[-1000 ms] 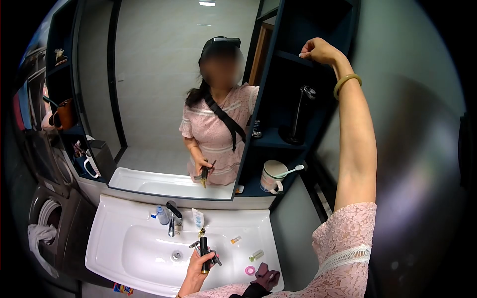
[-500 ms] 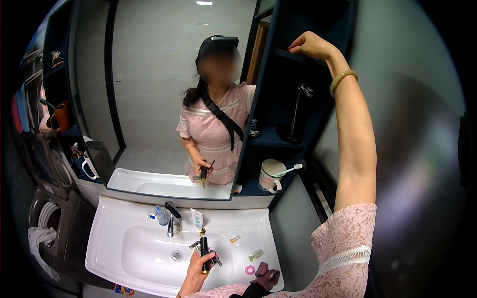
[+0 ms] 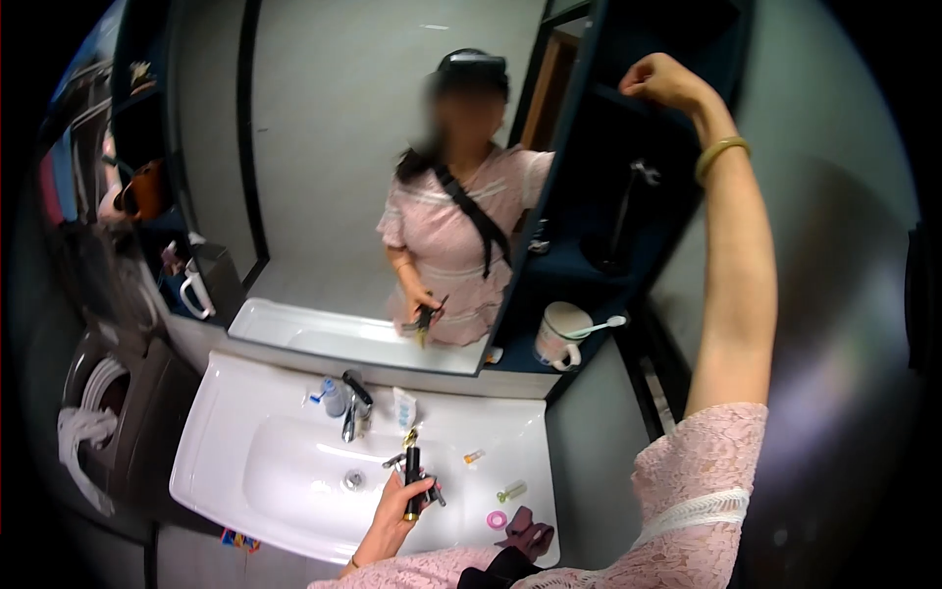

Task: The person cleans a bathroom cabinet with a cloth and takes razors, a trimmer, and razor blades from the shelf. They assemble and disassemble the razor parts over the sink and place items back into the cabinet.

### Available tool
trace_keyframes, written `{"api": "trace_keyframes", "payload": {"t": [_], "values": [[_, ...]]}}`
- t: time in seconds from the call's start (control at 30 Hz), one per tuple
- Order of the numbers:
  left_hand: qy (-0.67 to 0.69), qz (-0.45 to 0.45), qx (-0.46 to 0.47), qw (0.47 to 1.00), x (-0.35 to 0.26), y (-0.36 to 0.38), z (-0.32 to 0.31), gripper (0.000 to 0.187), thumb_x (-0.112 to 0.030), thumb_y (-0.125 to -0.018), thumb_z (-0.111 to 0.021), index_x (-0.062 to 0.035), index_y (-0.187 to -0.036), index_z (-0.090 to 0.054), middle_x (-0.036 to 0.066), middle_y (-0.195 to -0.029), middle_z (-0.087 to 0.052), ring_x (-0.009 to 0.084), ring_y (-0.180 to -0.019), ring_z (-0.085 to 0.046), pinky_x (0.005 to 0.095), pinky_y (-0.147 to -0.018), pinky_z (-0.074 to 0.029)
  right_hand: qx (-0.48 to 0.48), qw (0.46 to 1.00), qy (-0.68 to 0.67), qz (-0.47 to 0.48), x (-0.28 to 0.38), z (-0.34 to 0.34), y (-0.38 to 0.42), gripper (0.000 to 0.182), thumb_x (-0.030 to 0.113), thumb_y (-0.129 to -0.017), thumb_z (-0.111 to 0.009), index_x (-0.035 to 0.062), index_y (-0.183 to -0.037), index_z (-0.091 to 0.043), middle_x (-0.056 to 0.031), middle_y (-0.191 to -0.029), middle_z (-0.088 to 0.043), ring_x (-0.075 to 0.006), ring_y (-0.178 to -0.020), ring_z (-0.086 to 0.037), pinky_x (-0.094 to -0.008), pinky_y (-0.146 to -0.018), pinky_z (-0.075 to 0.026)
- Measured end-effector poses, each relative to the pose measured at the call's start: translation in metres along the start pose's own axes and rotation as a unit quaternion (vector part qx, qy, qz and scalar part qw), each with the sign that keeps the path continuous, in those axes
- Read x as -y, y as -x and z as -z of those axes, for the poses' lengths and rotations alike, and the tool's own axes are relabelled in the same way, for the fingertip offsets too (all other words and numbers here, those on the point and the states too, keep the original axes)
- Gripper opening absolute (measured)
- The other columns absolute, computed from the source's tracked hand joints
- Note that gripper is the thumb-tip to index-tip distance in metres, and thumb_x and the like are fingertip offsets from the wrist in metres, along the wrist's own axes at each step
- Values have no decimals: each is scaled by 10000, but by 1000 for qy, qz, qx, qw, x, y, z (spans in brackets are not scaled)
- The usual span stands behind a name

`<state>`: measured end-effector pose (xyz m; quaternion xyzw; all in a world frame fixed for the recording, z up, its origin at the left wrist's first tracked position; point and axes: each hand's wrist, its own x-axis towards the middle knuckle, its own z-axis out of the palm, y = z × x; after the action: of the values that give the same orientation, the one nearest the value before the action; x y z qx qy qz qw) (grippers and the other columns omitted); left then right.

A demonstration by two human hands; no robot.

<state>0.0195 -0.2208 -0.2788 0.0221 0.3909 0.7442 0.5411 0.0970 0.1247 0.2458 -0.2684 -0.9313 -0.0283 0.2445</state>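
My left hand point(image 3: 392, 510) is over the front right part of the sink basin, closed around a black tube with gold ends point(image 3: 413, 476). In the same grip is what looks like a dark razor point(image 3: 394, 461), lying crosswise behind the tube. My right hand point(image 3: 672, 80) is raised at the upper shelf point(image 3: 613, 98) of the dark blue cabinet, its fingers curled and pinched. Whether anything lies between those fingertips is hidden. Below it, a black shaver on a stand point(image 3: 623, 221) and a mug point(image 3: 561, 334) with a toothbrush point(image 3: 599, 327) stand on lower shelves.
Around the white sink point(image 3: 221, 422) are a faucet point(image 3: 355, 402), a blue bottle point(image 3: 332, 397) and a white tube point(image 3: 404, 407). Small vials point(image 3: 510, 491), a pink ring point(image 3: 497, 520) and a mauve cloth point(image 3: 527, 535) lie right. A mirror point(image 3: 334, 196) hangs behind; a washing machine point(image 3: 108, 393) stands left.
The view has shifted, so the sink and cabinet appear farther right and slightly higher. Both hands keep nearly the same poses, the left still gripping the tube and the right still at the upper shelf.
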Motion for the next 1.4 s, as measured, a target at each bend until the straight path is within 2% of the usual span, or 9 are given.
{"api": "trace_keyframes", "payload": {"t": [0.4, 0.5, 0.67, 0.73, 0.8, 1.0, 1.13, 1.2, 1.4], "values": [[6, -21, 4, 1000, -1, 5, -2, 359, 26, -662, -648, -77, -918, -418, 59, -756, -549, 175, -663, -602, 200, -448, -436, -139, 960, -243, 32, -28, 9, 17, 174, 156, -761, -632, 40, -890, -610, -1, -712, -586, -43, -548, -484, -152, -477, -377], [13, -27, -13, 999, 4, 1, 2, 361, 23, -666, -636, -93, -928, -418, 58, -767, -542, 194, -656, -595, 247, -480, -457, -188, 850, -488, 72, -21, 13, 58, 232, 136, -790, -598, 28, -993, -565, -59, -904, -613, -79, -790, -570, -160, -659, -472], [12, -20, -16, 1000, 6, -2, 6, 341, 14, -681, -620, -87, -947, -432, 59, -786, -543, 204, -677, -598, 273, -511, -492, -172, 688, -703, 59, 20, -59, 166, 194, 95, -820, -538, 6, -989, -503, -69, -834, -579, -64, -615, -505, -146, -526, -428], [15, -20, -9, 1000, 6, -3, 7, 357, 12, -678, -626, -73, -965, -433, 69, -811, -536, 205, -718, -592, 279, -567, -500, -54, 634, -770, 47, 22, -123, 205, 199, 96, -829, -514, 2, -1001, -483, -58, -801, -550, -53, -554, -451, -139, -459, -377], [12, -25, -20, 999, 2, 4, -2, 361, 0, -667, -647, -75, -941, -425, 49, -777, -519, 178, -702, -596, 193, -412, -390, 7, 561, -823, -86, 32, -198, 242, 178, 82, -827, -499, 3, -986, -490, -45, -825, -535, -49, -537, -426, -137, -446, -347], [21, -48, -56, 997, 6, 7, -2, 345, -22, -679, -663, -90, -908, -412, 34, -788, -540, 146, -727, -594, 219, -554, -456, 234, 266, -867, -351, 62, -365, 324, 136, 91, -866, -427, -5, -940, -490, -62, -750, -488, -119, -606, -415, -219, -509, -362], [29, -75, -101, 992, 13, 2, 6, 335, -10, -677, -660, -95, -897, -423, 25, -762, -549, 139, -692, -601, 190, -471, -430, 306, 207, -885, -283, 68, -400, 311, 181, 77, -871, -407, -46, -991, -465, -74, -782, -500, -125, -638, -433, -227, -550, -387], [22, -79, -125, 989, 13, 2, 7, 340, -8, -672, -664, -92, -901, -427, 30, -756, -554, 137, -690, -601, 185, -451, -422, 262, 260, -854, -365, 81, -401, 295, 276, 61, -863, -406, -78, -1101, -404, -142, -929, -531, -190, -798, -526, -264, -663, -452], [65, -118, -159, 978, 16, 6, 9, 264, 5, -694, -633, -70, -885, -467, 56, -769, -557, 165, -694, -592, 250, -595, -500, 309, 48, -890, -332, 97, -390, 266, 443, 115, -867, -329, -108, -1231, -212, -320, -1269, -246, -391, -1192, -291, -411, -951, -343]]}}
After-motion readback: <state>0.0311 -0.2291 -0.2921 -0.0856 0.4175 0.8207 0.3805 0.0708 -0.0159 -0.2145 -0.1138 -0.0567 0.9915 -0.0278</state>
